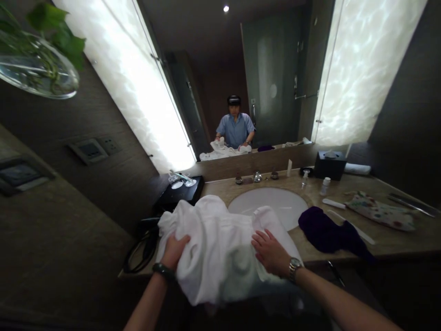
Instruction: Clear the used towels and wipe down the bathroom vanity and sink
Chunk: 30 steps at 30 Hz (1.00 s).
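A large white bathrobe or towel (213, 239) lies bunched on the front of the vanity counter (396, 243), partly over the white sink (265, 202). My left hand (174, 250) grips its left edge, fingers curled into the cloth. My right hand (270, 253) presses flat on its right side, fingers spread; a metal watch sits on that wrist, a dark band on the left one. The mirror (241, 92) above shows the same pose.
A purple cloth (327, 232) lies right of the sink, a floral pouch (379, 211) beyond it. Small bottles (324, 186), a black tissue box (330, 164), a black tray with glasses (179, 191), a black corded appliance (143, 243) at left, and taps (257, 176) stand around.
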Each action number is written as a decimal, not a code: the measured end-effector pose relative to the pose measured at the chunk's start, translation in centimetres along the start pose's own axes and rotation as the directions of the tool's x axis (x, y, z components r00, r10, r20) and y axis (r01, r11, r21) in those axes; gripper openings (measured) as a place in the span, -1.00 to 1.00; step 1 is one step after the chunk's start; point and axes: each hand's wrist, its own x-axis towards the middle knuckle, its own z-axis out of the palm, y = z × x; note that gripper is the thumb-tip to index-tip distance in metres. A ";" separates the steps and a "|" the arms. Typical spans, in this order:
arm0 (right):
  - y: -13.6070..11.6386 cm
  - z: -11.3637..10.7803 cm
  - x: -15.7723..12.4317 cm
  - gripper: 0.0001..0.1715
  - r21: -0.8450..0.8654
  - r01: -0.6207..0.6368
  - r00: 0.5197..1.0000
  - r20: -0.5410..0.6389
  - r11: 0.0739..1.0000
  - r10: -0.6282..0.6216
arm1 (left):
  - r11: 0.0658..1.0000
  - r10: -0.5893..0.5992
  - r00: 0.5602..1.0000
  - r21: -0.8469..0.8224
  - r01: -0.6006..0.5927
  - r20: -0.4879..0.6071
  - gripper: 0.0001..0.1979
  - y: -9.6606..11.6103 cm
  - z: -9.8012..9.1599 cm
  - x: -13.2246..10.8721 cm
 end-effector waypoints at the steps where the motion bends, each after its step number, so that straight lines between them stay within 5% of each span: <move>1: 0.0 0.1 -0.1 -0.53 0.004 0.016 1.000 -0.005 1.000 -0.016 | 0.997 0.077 0.997 0.030 -0.078 0.025 -0.53 1.3 2.2 -1.1; 3: -0.1 0.0 -0.1 -0.53 0.017 0.031 0.999 -0.011 0.999 -0.030 | 0.930 0.295 0.941 0.176 -0.322 0.164 -0.38 3.2 7.5 -3.4; 6: -0.1 -0.5 -0.1 -0.55 0.038 0.030 0.999 -0.016 0.999 -0.029 | 0.802 0.287 0.887 0.416 -0.429 0.362 -0.26 4.3 14.8 -6.5; 8: -0.1 -0.7 -0.3 -0.55 0.066 0.031 1.000 -0.009 0.997 -0.030 | 0.750 0.268 0.889 0.498 -0.435 0.372 -0.31 4.4 17.2 -7.7; 10: 0.0 -0.8 -0.5 -0.53 0.093 0.019 1.000 -0.024 0.995 -0.017 | 0.730 0.305 0.891 0.519 -0.445 0.336 -0.46 3.8 17.2 -8.5; 13: 0.1 -0.5 -0.7 -0.34 0.112 -0.056 0.991 -0.117 0.992 0.069 | 0.699 0.404 0.876 0.529 -0.481 0.263 -0.56 1.0 14.9 -9.8; 16: -0.3 0.1 -0.5 -0.28 0.133 -0.103 0.987 -0.108 0.986 0.118 | 0.734 0.420 0.908 0.590 -0.336 -0.006 -0.41 -4.4 12.9 -11.5; 19: -0.7 0.6 0.0 -0.23 0.174 -0.077 0.994 -0.065 0.982 0.089 | 0.919 0.131 0.961 0.394 -0.025 -0.244 -0.19 -9.4 11.9 -12.7; 21: -0.7 0.7 0.4 -0.14 0.238 -0.103 0.989 -0.080 0.966 0.125 | 0.980 -0.085 0.979 0.160 0.115 -0.184 -0.28 -10.2 11.0 -12.6; 24: -0.3 0.8 1.3 -0.09 0.427 -0.181 0.965 -0.097 0.886 0.243 | 0.988 -0.145 0.988 0.041 0.147 -0.057 -0.39 -6.5 8.8 -11.4; 27: 0.4 0.5 2.4 -0.13 0.698 -0.242 0.908 -0.081 0.674 0.410 | 0.978 0.168 0.983 0.141 -0.156 -0.077 -0.43 1.4 7.7 -10.3; 28: 0.8 0.2 2.7 -0.16 0.767 -0.253 0.886 -0.061 0.589 0.460 | 0.922 0.341 0.938 0.216 -0.322 -0.058 -0.47 4.3 8.2 -10.3; 30: 2.2 -1.0 2.8 -0.15 0.823 -0.268 0.865 -0.023 0.501 0.501 | 0.761 0.547 0.824 0.323 -0.563 0.147 -0.51 9.4 11.0 -11.1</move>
